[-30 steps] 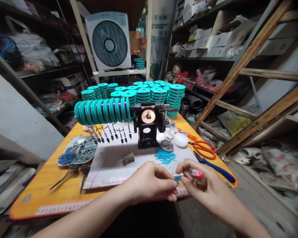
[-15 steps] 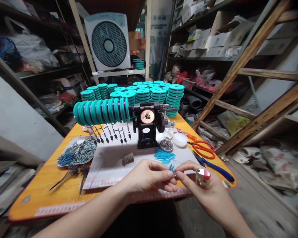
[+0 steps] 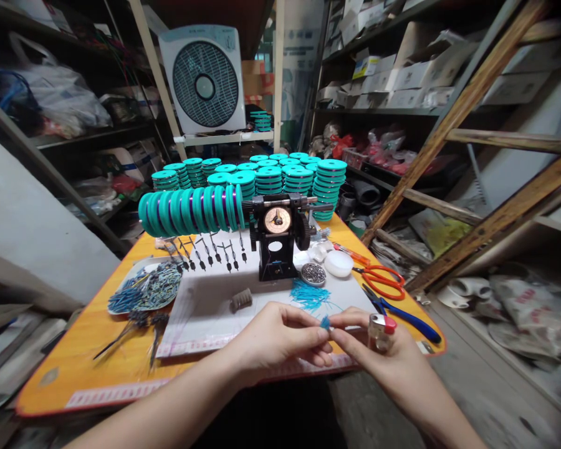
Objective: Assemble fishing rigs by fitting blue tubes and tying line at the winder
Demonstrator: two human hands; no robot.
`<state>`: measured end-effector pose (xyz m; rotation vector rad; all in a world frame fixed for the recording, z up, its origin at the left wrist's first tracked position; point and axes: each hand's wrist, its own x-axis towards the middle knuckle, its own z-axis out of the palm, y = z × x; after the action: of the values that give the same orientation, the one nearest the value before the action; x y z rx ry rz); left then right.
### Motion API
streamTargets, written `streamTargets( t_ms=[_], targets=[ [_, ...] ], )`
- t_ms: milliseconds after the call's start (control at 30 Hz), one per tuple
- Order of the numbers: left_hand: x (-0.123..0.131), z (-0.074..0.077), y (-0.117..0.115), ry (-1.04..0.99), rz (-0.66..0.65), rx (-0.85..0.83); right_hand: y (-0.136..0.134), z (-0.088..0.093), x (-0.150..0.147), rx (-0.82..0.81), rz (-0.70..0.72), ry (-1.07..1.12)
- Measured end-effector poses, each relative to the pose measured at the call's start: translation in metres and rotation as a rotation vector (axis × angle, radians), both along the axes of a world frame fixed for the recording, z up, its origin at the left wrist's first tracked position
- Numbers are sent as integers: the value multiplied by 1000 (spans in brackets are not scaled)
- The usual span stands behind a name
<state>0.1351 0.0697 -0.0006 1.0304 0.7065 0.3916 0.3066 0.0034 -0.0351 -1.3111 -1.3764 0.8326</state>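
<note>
Near the front edge of the white board, my left hand [image 3: 292,337] is closed, its thumb and finger pinching a small blue bundle of short strands [image 3: 325,322]. Fingertips of my right hand [image 3: 374,346] meet it from the right, also closed in a pinch. A clear lighter with a red and metal top [image 3: 382,330] is tucked in the right hand. Just beyond the fingers lies a loose pile of blue strands [image 3: 310,294]. Beside that pile sits a round dish of small metal pieces [image 3: 313,274]. The fingers partly hide the bundle.
Behind the board stands a black winding machine [image 3: 278,249] carrying a row of teal spools [image 3: 191,209]. Orange scissors [image 3: 383,282] and blue-handled pliers [image 3: 409,318] lie at right. A plate of wired parts [image 3: 144,287] sits left; a grey coil [image 3: 241,300] lies mid-board.
Both hands stay nearly in place, with slight finger movement around the blue bundle. The bundle looks more compact and turned between the fingertips. The lighter has tilted a little.
</note>
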Motion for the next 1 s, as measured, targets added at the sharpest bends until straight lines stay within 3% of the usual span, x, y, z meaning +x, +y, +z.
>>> streamTargets(
  t_ms=[200, 1000],
  targets=[
    [1, -2, -2, -12, -4, -2, -1, 4, -1, 20, 33, 40],
    [4, -4, -6, 60, 38, -17, -6, 10, -14, 6, -127, 97]
  ],
)
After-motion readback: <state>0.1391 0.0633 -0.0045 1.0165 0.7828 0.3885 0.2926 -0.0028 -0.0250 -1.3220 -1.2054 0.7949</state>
